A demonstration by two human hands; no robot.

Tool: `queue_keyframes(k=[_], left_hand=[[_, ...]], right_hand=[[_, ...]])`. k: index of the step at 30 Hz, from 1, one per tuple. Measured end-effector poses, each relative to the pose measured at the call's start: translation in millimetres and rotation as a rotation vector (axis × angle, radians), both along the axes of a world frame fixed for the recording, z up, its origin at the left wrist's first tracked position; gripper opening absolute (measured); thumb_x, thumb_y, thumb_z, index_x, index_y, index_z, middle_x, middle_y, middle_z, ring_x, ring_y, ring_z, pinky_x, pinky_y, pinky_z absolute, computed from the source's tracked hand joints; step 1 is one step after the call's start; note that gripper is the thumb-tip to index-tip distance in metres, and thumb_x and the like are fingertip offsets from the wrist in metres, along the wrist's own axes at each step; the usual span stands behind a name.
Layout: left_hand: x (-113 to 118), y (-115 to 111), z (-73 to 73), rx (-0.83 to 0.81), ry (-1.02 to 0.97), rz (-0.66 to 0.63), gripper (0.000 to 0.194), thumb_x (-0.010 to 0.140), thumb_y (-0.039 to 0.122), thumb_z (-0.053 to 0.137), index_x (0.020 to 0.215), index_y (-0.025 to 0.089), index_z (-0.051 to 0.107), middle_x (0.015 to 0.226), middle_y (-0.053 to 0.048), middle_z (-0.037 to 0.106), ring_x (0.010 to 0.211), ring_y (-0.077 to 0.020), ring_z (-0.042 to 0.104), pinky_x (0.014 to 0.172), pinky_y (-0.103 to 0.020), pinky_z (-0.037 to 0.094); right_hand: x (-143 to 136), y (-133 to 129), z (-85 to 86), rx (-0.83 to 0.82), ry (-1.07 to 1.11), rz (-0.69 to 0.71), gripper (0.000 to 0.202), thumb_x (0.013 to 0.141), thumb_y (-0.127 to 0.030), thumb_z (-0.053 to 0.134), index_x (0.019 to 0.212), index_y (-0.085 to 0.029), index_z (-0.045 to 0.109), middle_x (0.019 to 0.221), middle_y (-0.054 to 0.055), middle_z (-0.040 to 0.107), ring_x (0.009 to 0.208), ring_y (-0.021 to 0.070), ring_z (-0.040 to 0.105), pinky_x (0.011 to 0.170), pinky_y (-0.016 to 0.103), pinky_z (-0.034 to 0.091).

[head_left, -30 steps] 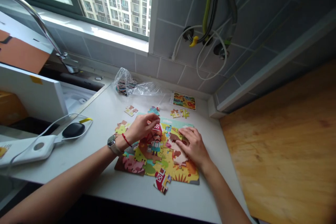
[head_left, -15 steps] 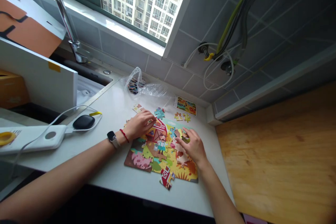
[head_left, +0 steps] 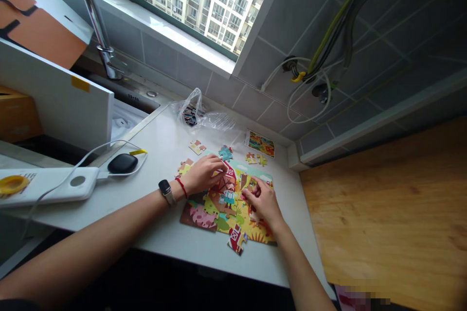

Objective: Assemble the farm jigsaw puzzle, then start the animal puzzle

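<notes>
A farm-scene jigsaw puzzle (head_left: 199,217) lies partly assembled on the white counter, with a farmer, a red barn and a pink pig showing. My left hand (head_left: 206,174) rests over its upper left by the barn, fingers curled; what is under them is hidden. At the right side, my right hand (head_left: 268,204) pinches a brown and green puzzle piece (head_left: 245,181) over the picture. A red barn puzzle piece (head_left: 237,240) overlaps the puzzle's front edge. Behind the puzzle lie a blue puzzle piece (head_left: 225,152), a pale puzzle piece (head_left: 197,146) and small yellow-brown pieces (head_left: 251,158).
A clear plastic bag (head_left: 215,120) and a small picture card (head_left: 260,143) lie at the back by the tiled wall. On the left are a white power strip (head_left: 47,185), a black case (head_left: 123,164) and a sink with a faucet (head_left: 105,53). A wooden board (head_left: 386,204) stands right.
My right hand has closed its fingers on a puzzle piece and turned it slightly. The left hand stays near the barn. The whole view has shifted a little.
</notes>
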State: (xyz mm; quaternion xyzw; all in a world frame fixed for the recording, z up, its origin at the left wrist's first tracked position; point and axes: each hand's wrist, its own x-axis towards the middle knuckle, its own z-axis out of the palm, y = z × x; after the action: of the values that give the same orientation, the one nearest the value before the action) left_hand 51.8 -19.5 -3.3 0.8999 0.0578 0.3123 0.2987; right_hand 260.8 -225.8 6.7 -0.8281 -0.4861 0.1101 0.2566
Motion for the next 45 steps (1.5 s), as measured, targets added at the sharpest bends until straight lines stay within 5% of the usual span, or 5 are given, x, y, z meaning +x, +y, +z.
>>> queue_keyframes(k=[12,20,28,37,45], left_hand=[[2,2,-5.5,-0.019,0.038,-0.022,0.012,0.101,0.016,0.062,0.097,0.022,0.071,0.1,-0.006,0.076,0.1,-0.0231,0.069,0.093,-0.039,0.055],[2,4,-3.5,-0.024,0.041,-0.023,0.012,0.103,0.018,0.061,0.099,0.022,0.072,0.099,-0.005,0.077,0.098,-0.0224,0.069,0.093,-0.038,0.055],[1,3,-4.1,-0.032,0.052,-0.039,0.012,0.103,0.02,0.062,0.099,0.021,0.072,0.099,-0.006,0.077,0.097,-0.0224,0.07,0.093,-0.039,0.055],[1,4,-3.8,-0.037,0.028,-0.044,0.013,0.104,0.021,0.059,0.098,0.021,0.071,0.1,-0.006,0.078,0.097,-0.0223,0.069,0.093,-0.039,0.056],[-4,22,2.6,-0.031,-0.025,0.055,0.014,0.104,0.025,0.062,0.096,0.021,0.073,0.096,-0.006,0.077,0.091,-0.0212,0.068,0.089,-0.037,0.055]], right_hand=[[17,14,11.8,-0.045,0.173,0.005,0.049,0.077,-0.049,0.083,0.115,-0.018,0.077,0.069,-0.001,0.067,0.066,0.022,0.063,0.068,0.035,0.052],[18,12,12.2,0.035,0.417,-0.104,0.052,0.068,-0.061,0.088,0.09,-0.025,0.056,0.068,-0.005,0.062,0.055,0.0166,0.057,0.05,0.028,0.047],[-4,-25,21.7,0.11,0.791,-0.171,0.086,0.071,-0.06,0.091,0.141,-0.023,0.058,0.09,0.0,0.071,0.061,0.0166,0.071,0.059,0.032,0.061],[-29,-41,13.1,-0.015,0.809,-0.099,0.054,0.075,-0.065,0.088,0.102,-0.022,0.07,0.064,-0.001,0.068,0.063,0.0231,0.074,0.055,0.031,0.056],[-34,-33,11.9,0.093,0.883,-0.157,0.06,0.072,-0.059,0.091,0.111,-0.026,0.06,0.095,0.003,0.073,0.063,0.0176,0.071,0.053,0.029,0.059]])
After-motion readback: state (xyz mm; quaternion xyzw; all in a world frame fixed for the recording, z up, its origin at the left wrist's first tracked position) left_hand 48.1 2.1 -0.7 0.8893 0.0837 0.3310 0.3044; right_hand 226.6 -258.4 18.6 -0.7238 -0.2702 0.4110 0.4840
